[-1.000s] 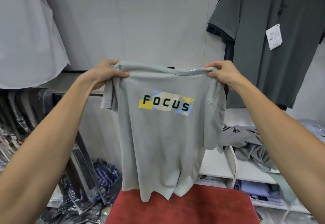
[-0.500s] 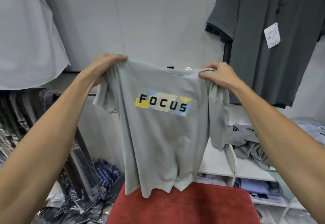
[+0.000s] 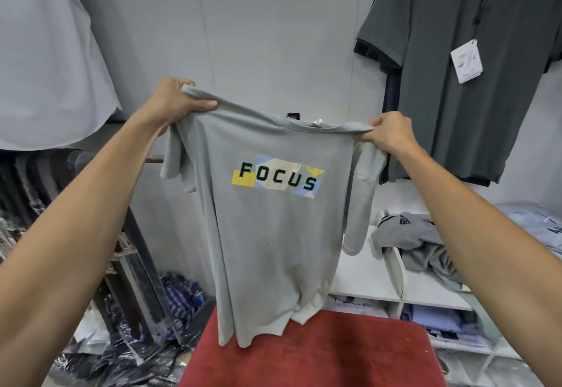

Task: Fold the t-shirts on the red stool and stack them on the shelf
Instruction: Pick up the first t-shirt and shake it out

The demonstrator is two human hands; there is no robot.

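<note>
A pale grey-green t-shirt (image 3: 273, 234) is hanging in the air, held up by both shoulders over the red stool (image 3: 319, 353), with its hem dangling just above the stool's front edge. The left hand (image 3: 175, 102) is clutching the left shoulder, the thumb lying along the top of the fabric and the fingers curled behind it, so that grip is pinching the cloth. The right hand (image 3: 387, 133) is sitting lower and is bunching the right shoulder seam, its grip likewise closing on the shirt. The shirt is therefore tilting, high on the left and lower on the right.

Across the chest a printed patch (image 3: 278, 177) of yellow, blue and cream shapes is carrying the word "FOCUS" in dark green capitals. A small white neck label (image 3: 317, 122) is peeking over the collar, its writing too small to read.

On the white shelf (image 3: 365, 274) to the right a crumpled grey garment (image 3: 416, 240) is showing the Adidas logo. A dark grey shirt (image 3: 456, 67) is hanging on the wall with a white swing tag (image 3: 466, 60), its print unreadable.
</note>
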